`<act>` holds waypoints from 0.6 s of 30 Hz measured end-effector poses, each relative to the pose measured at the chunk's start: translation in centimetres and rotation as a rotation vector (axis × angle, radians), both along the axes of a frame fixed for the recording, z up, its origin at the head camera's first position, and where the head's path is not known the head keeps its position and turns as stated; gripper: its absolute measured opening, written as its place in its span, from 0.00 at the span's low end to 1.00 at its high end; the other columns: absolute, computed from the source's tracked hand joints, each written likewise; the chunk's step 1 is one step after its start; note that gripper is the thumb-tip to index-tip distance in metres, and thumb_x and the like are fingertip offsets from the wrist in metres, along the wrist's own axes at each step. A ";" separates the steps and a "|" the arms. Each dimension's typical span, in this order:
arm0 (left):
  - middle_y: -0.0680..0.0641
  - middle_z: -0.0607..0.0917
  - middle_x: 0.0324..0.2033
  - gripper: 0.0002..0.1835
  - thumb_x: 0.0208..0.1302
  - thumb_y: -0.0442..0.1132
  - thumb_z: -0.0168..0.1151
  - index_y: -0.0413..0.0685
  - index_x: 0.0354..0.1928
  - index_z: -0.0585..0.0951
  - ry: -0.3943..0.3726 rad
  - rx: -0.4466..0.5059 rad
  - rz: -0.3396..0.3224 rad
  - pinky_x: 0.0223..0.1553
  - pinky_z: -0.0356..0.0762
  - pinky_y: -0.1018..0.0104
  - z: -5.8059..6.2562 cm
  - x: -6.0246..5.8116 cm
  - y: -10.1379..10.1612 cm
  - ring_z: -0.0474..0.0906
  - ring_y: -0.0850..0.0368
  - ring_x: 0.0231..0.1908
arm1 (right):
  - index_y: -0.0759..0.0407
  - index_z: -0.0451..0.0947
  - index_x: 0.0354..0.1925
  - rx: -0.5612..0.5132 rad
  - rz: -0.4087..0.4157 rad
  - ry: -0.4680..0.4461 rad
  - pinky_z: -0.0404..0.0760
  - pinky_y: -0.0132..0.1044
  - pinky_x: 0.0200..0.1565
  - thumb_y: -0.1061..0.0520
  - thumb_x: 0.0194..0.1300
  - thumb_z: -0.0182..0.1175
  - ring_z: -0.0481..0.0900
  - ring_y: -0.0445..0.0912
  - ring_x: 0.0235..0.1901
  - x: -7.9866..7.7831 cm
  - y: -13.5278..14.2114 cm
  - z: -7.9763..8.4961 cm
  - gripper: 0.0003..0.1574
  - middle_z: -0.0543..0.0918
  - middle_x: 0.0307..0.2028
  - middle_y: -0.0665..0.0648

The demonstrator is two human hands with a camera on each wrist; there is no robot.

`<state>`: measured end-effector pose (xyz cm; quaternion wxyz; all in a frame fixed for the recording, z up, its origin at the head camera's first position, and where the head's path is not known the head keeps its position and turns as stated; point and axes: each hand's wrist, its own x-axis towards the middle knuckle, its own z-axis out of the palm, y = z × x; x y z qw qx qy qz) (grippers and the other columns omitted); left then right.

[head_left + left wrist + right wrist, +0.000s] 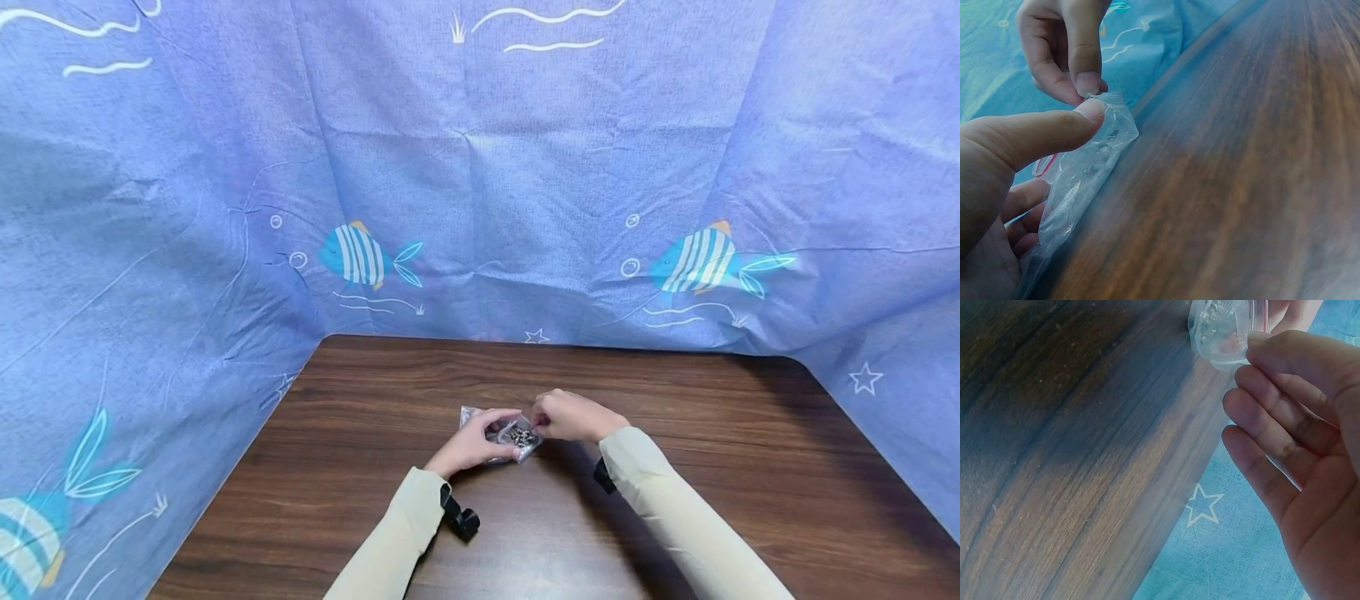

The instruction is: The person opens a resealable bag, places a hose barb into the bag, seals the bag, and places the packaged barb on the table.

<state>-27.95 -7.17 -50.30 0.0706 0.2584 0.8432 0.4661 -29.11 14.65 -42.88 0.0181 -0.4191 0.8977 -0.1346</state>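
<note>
A clear plastic zip bag (pixel 528 448) is held just above or on the table, near its middle; small dark and pale pieces (pixel 519 435) show through it. My left hand (pixel 474 440) grips the bag from the left, thumb on the near side and fingers behind. At the bag's right edge, my right hand (pixel 570 415) pinches the plastic between thumb and index finger. In the right wrist view its other fingers (pixel 1260 425) are loosely bent. A red line (pixel 1045 165) runs along part of the bag in the left wrist view. The pieces are too small to identify.
The dark wood-grain table (pixel 360 400) extends around both hands. Blue cloth (pixel 525 167) printed with fish hangs behind it and at both sides. A black strap with a small device (pixel 461 521) sits on the left wrist; another dark device (pixel 603 477) is at the right wrist.
</note>
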 end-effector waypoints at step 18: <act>0.46 0.77 0.57 0.34 0.56 0.48 0.71 0.55 0.66 0.72 -0.051 -0.020 -0.007 0.55 0.71 0.54 0.3 0.2 0.0 0.70 0.51 0.54 | 0.59 0.83 0.35 -0.061 -0.077 -0.037 0.78 0.30 0.35 0.60 0.60 0.65 0.77 0.36 0.29 0.9 0.7 -0.9 0.04 0.82 0.31 0.49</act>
